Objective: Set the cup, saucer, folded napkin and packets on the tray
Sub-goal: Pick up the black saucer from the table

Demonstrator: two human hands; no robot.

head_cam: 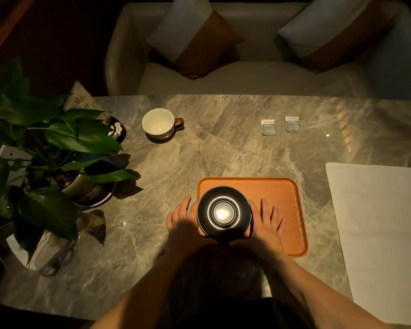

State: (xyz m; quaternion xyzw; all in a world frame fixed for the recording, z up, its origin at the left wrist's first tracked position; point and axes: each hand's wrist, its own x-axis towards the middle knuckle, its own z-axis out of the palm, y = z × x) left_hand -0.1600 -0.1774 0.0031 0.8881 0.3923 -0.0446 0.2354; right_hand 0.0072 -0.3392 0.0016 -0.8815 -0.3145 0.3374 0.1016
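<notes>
A black saucer with thin white rings is between my two hands, over the left end of the orange tray and overlapping its left rim. My left hand presses its left edge and my right hand its right edge, fingers stretched forward. I cannot tell whether the saucer rests on the tray or is just above it. A cream cup with a brown handle stands at the far left of the table. Two small packets lie far right. A white napkin lies flat beside the tray's right side.
A leafy potted plant fills the table's left side, with a glass vase in front of it and a small dark dish behind. A pale sofa with cushions stands beyond the marble table.
</notes>
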